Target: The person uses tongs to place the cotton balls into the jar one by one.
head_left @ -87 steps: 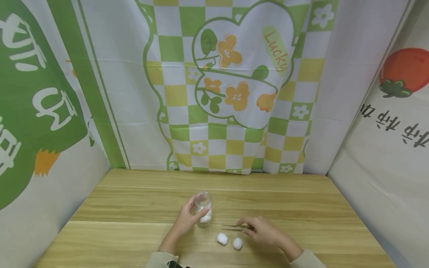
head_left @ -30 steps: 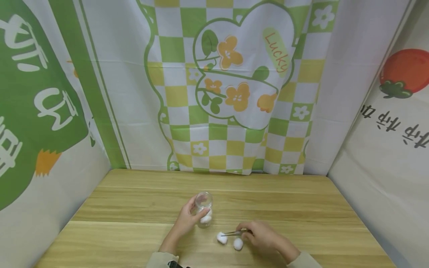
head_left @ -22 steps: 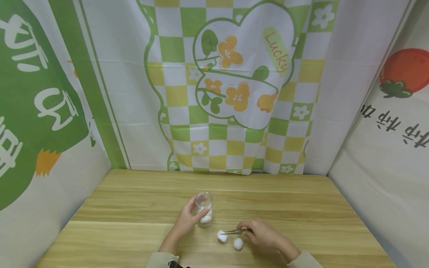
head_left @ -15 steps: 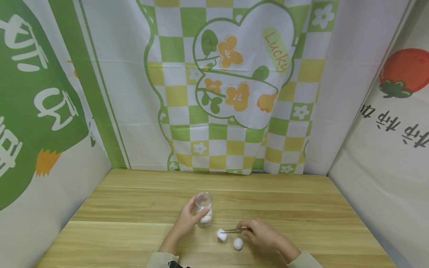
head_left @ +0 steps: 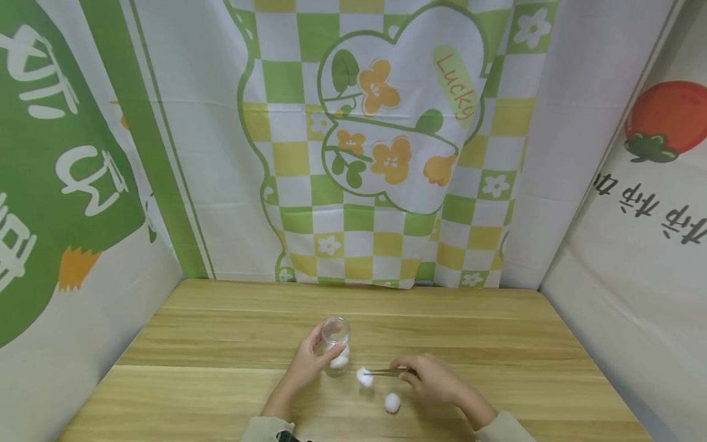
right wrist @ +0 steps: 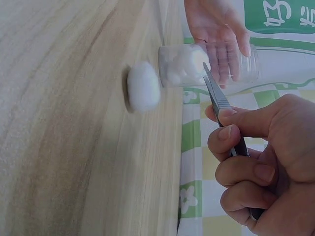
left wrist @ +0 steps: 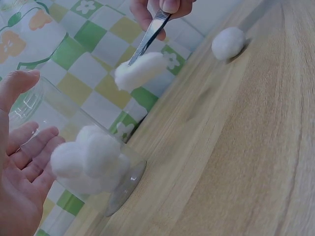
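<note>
head view, lower centre: left hand (head_left: pixel 305 362) half-curled round the upright jar (head_left: pixel 334 336), likely steadying it; then a raised cotton ball (head_left: pixel 364 377) nipped in tweezers (head_left: pixel 396 372); a loose ball (head_left: pixel 392 403) lower on the table (head_left: pixel 497 331); right hand (head_left: pixel 433 380) pinching those tweezers, likely for fine control.

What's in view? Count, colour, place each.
Table: 1, light wood, below
Jar: 1, clear, on table
Tweezers: 1, grey, above table
Cotton balls: several, white, in jar
Held ball: 1, white, in tweezers
Loose ball: 1, white, on table
Back cloth: 1, green/yellow/white, behind table
Left cloth: 1, cream/green, left side
Right cloth: 1, cream with prints, right side
Dark item: 1, black, bottom edge, unclear
Sleeves: 2, beige, bottom edge
Left hand: 1, around jar
Right hand: 1, on tweezers
</note>
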`<state>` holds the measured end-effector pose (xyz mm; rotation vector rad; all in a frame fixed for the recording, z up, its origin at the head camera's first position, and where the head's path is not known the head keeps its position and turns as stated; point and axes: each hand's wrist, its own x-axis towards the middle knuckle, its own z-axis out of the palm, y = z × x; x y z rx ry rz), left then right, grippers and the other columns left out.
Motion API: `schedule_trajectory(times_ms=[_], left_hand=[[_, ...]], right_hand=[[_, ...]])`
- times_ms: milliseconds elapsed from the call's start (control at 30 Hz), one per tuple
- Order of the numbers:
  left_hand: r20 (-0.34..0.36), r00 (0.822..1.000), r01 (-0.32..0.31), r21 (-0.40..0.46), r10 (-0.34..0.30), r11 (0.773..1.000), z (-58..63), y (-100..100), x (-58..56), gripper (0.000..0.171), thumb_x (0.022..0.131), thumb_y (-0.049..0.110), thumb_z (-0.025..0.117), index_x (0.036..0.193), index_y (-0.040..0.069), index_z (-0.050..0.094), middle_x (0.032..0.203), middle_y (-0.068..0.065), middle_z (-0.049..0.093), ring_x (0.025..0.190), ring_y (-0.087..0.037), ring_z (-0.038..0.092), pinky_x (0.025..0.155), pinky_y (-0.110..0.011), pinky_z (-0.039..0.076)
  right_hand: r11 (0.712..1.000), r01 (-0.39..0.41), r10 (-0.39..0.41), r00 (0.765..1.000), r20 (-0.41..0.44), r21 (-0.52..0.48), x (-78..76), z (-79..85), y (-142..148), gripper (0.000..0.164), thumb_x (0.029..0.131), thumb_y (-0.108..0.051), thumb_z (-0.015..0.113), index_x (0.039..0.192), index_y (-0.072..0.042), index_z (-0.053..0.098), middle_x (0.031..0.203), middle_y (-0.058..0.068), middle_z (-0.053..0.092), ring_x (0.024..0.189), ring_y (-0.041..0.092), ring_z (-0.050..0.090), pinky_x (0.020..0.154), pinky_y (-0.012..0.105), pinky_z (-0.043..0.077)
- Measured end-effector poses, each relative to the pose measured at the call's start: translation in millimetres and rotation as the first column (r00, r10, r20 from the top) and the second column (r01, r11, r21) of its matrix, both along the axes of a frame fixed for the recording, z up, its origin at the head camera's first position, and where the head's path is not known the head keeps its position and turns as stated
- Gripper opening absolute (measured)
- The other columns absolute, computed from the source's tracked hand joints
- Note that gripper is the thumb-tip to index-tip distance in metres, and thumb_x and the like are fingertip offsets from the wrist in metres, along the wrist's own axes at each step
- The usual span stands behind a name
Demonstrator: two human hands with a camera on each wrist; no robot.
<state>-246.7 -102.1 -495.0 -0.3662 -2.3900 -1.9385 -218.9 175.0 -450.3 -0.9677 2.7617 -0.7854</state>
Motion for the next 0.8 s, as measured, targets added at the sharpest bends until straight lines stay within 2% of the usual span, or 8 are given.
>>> schedule_trajectory(times_ms=[100, 267, 533, 700, 800], left_hand=[[-0.003, 1.0, 0.0, 0.0, 0.0, 1.0, 0.5, -0.1, 0.5, 0.064, 0.09, 0.021, 0.067, 0.144, 0.001, 0.039, 0.149, -0.025, 0.042, 0.141, -0.046, 0.035, 0.119, -0.06, 0.027], [-0.001, 1.0, 0.006, -0.001, -0.006, 1.0, 0.3, -0.4, 0.9, 0.066, 0.09, 0.021, 0.067, 0.145, 0.0, 0.037, 0.15, -0.027, 0.039, 0.14, -0.048, 0.035, 0.117, -0.062, 0.027], [-0.014, 1.0, 0.016, -0.003, -0.016, 1.0, 0.4, -0.4, 1.6, 0.066, 0.09, 0.02, 0.066, 0.145, 0.0, 0.036, 0.15, -0.028, 0.038, 0.139, -0.05, 0.035, 0.115, -0.065, 0.029], [-0.017, 1.0, 0.019, -0.001, -0.019, 1.0, -0.1, -0.3, 1.2, 0.065, 0.09, 0.02, 0.066, 0.145, 0.0, 0.037, 0.15, -0.027, 0.038, 0.14, -0.049, 0.035, 0.115, -0.066, 0.028], [-0.017, 1.0, 0.023, 0.001, -0.023, 1.0, -0.3, -0.5, 1.1, 0.066, 0.09, 0.02, 0.066, 0.145, 0.0, 0.036, 0.151, -0.027, 0.038, 0.14, -0.05, 0.034, 0.115, -0.066, 0.027]], right_hand=[[1.0, -0.005, 0.005, 1.0, 0.007, -0.01, -0.2, 2.2, -0.3, 0.022, 0.095, -0.013, 0.057, 0.115, -0.012, 0.067, 0.079, 0.005, 0.068, 0.058, -0.006, 0.039, 0.051, 0.013, 0.038], [0.999, -0.006, 0.005, 1.0, -0.02, -0.035, -2.6, 7.8, 0.0, 0.022, 0.095, -0.013, 0.057, 0.115, -0.009, 0.066, 0.064, -0.002, 0.054, 0.053, -0.007, 0.033, 0.047, 0.012, 0.033], [0.998, 0.018, -0.02, 0.999, -0.044, -0.054, -6.8, 15.9, 0.5, 0.023, 0.093, -0.01, 0.058, 0.115, -0.007, 0.066, 0.072, 0.006, 0.063, 0.055, -0.007, 0.035, 0.048, 0.012, 0.034], [0.997, 0.019, -0.022, 0.999, -0.031, -0.073, -7.5, 20.2, 0.3, 0.023, 0.093, -0.008, 0.058, 0.115, -0.006, 0.066, 0.072, 0.004, 0.062, 0.056, -0.007, 0.036, 0.048, 0.012, 0.036], [0.997, 0.03, -0.032, 0.999, -0.023, -0.077, -7.7, 22.5, 0.1, 0.024, 0.094, -0.01, 0.058, 0.116, -0.006, 0.065, 0.066, -0.001, 0.056, 0.054, -0.006, 0.035, 0.047, 0.012, 0.034]])
